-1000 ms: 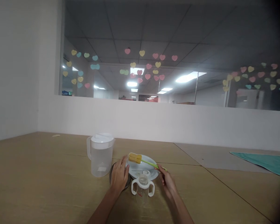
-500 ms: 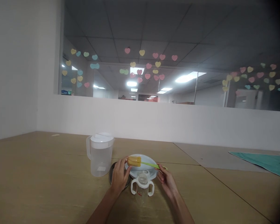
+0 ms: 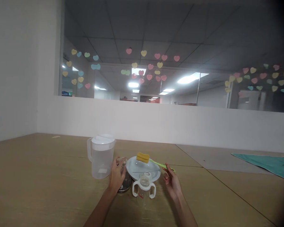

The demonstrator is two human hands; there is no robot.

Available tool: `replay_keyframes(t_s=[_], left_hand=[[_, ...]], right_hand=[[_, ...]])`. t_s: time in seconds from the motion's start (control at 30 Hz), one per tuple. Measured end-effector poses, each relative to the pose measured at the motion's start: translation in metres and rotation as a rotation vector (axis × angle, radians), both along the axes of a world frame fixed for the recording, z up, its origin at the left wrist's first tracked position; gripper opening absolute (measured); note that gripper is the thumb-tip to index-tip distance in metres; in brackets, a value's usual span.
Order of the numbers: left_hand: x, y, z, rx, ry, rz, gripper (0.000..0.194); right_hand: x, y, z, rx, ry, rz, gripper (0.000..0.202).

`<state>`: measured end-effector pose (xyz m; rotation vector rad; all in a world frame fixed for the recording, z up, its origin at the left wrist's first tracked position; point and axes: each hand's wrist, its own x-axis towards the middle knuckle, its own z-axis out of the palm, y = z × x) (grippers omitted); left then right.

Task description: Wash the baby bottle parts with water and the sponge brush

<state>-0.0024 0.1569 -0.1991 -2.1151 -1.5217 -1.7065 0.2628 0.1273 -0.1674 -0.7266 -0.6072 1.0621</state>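
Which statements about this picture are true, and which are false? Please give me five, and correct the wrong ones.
1. The right hand holds the yellow sponge brush by its thin green handle. True.
2. The left hand holds nothing. False: it holds a clear, rounded piece.
3. The clear, white-handled bottle stands upright. True.
4. The brush is inside the bottle. False: it is outside.
5. The translucent white plastic pitcher stands to the left of the bottle. True.
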Motion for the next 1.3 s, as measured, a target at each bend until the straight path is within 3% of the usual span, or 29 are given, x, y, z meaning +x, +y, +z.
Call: replay_keyframes(t_s=[0.13,0.27,0.5,0.7,0.93,1.1,1.3], left_hand=[[0.000,0.004,-0.008,-0.061,0.233,0.148,0.046],[0.001,0.005,-0.009,-0.148,0.329,0.238,0.054],[-0.002,0.008,-0.012,-0.358,0.337,0.190,0.055],[-0.001,0.009,-0.017,-0.391,0.329,0.209,0.047],[0.002,0.005,-0.015,-0.366,0.335,0.244,0.043],[0.004,0.003,-0.011,-0.231,0.308,0.249,0.039],[0.007,-0.001,-0.005,-0.099,0.281,0.184,0.034]], right_hand=[[-0.002,-0.001,0.002,-0.035,0.068,-0.012,0.032],[-0.005,-0.004,0.005,-0.046,0.078,-0.018,0.032],[-0.004,-0.004,0.003,-0.101,-0.065,-0.152,0.030],[-0.007,-0.004,0.000,-0.103,-0.191,-0.280,0.038],[-0.013,-0.002,-0.002,-0.077,-0.403,-0.326,0.053],[-0.011,-0.004,0.001,-0.044,-0.303,-0.334,0.052],[-0.016,-0.005,0.003,-0.050,-0.464,-0.193,0.051]])
